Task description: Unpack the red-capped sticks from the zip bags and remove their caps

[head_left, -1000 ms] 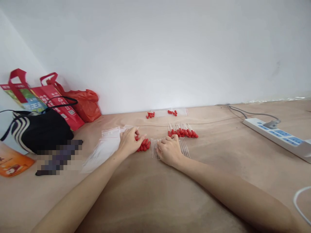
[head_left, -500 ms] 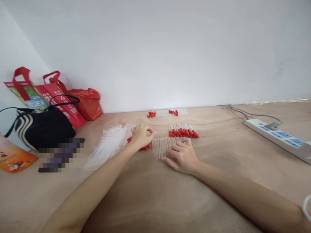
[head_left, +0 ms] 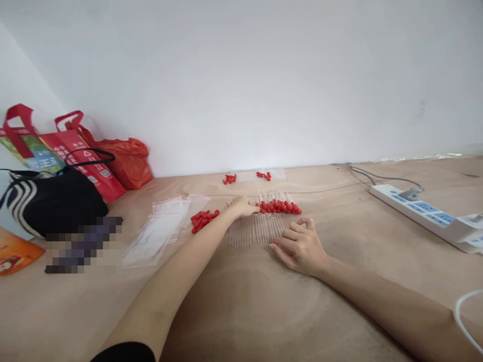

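Note:
A row of clear glass dropper tubes (head_left: 251,232) lies side by side in front of me. Behind it sits a group of droppers fitted with red rubber bulbs (head_left: 281,206). My left hand (head_left: 241,207) reaches over the row's far left end, its fingers closed near the leftmost red bulb; what they hold is hidden. At the row's near right corner rests my right hand (head_left: 301,246), fingers curled and thumb near the index fingertip. Whether a tube is between them cannot be made out. Loose red rubber bulbs (head_left: 203,219) are piled left of my left wrist.
Clear zip bags (head_left: 151,236) lie on the left. A bag with red bulbs (head_left: 264,175) and tubes lies by the wall. Farther left are a black bag (head_left: 56,206) and a red plastic bag (head_left: 128,161). A white power strip (head_left: 418,206) is on the right.
My left hand has moved right, from over the loose red bulbs to the bulb-fitted droppers. My right hand has drawn back slightly from the tubes and curled its fingers.

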Available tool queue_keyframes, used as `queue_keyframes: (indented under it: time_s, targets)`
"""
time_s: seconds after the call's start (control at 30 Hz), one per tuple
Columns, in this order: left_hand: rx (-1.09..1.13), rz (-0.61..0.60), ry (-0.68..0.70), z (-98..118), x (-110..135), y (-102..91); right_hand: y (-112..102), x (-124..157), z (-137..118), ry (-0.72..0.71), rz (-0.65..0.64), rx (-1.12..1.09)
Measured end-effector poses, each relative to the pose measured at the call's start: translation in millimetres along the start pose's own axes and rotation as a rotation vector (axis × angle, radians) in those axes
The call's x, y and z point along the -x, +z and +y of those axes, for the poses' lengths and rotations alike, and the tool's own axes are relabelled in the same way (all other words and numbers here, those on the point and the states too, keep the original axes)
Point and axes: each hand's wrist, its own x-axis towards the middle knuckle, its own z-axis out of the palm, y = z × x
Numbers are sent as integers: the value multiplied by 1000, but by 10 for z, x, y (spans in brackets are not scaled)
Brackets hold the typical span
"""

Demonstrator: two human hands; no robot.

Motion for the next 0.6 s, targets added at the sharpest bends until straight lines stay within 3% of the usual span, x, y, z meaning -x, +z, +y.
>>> queue_keyframes:
  time_s: [0.17,0.27,0.33,0.4,0.5,0.6]
  targets:
    - [-36,108,-38,-102,74,-149,-9,10,10,11,15,-5]
    - [-87,255,41,-260,283,-262,-2,11,21,26,47,-9]
    - [-161,493,217,-387,496,-302,4,5,19,43,86,-4]
    - [-185,640,406,-503,735,-295,5,-7,8,64,129,14]
    - [-212,735,656,-615,1049,-206,-4,-32,-21,57,154,40]
    - [-203,772,808,-639,1231,-80,-4,-55,-56,-35,79,11]
